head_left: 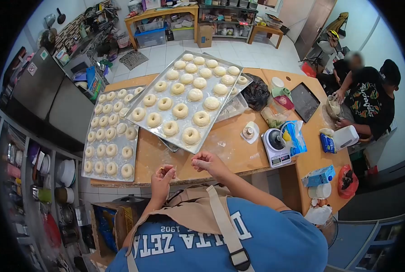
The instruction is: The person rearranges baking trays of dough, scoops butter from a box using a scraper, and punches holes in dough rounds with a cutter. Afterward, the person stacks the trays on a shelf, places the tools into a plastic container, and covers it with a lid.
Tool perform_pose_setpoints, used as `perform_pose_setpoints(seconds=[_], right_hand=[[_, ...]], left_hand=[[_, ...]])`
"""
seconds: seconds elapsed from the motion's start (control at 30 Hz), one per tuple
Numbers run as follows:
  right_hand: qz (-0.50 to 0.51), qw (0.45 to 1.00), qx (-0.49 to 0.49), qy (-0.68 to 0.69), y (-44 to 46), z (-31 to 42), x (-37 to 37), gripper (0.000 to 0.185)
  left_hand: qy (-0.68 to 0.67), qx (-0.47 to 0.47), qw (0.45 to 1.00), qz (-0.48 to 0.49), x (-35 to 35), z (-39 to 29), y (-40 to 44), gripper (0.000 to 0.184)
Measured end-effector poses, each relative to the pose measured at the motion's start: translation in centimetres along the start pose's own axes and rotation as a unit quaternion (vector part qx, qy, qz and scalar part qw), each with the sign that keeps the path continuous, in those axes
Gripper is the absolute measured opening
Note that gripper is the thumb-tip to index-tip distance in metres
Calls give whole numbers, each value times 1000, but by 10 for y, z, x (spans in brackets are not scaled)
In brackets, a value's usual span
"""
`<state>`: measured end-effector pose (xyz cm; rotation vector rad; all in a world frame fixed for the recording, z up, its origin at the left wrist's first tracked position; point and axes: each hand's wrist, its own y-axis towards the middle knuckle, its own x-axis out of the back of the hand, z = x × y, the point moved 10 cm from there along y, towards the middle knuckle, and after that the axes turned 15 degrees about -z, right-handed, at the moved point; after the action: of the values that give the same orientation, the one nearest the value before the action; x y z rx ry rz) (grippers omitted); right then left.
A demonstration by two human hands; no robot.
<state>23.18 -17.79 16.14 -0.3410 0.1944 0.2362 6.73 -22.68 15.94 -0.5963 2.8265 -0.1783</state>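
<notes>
Far L, beyond the L hand, a tray [131, 174] lies on the surface [152, 158] w/ rows of pale dough rings [112, 169]; near rows show clear holes, some farther pcs look closed or too small to tell. L hand [162, 177] is over the near edge of the surface, fingers curled, w/ a thin pale scrap [174, 176] by the fingertips, prob. dough; can't tell if it's gripped. Straight ahead of both hands, a 2nd tray [134, 119] sits at an angle on other trays, its L corner over the 1st tray's edge, also carrying spaced dough pcs [191, 136]: near ones ringed w/ open holes, several far ones w/ holes faint or not visible. R hand [204, 163] is just off that tray's near corner, fingers bent, no item clear in it; hands are apart, neither clamped on a tray. Status: shaping & laying out look mostly done on both trays, nearly full; all pcs look pale & unbaked, so baking looks undone. Whether far pcs still need holes, can't tell. Fwd-R of the R hand: black plastic bag [255, 92], small cup [248, 132] on paper, then digital scale [279, 159] w/ a dark round item on it, & a dark, flat tray [305, 100] farther off. Farthest R, well apart from the hands, a co-worker in a black top [370, 99] has hands at a bowl [333, 108], w/ another person alongside.
</notes>
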Motion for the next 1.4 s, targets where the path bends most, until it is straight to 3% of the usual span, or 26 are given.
perform_pose_setpoints(seconds=[1.4], right_hand=[[3, 1000, -18, 12, -3, -13, -2, 13]], left_hand=[[-12, -3, 1000, -8, 1, -4, -4, 9]])
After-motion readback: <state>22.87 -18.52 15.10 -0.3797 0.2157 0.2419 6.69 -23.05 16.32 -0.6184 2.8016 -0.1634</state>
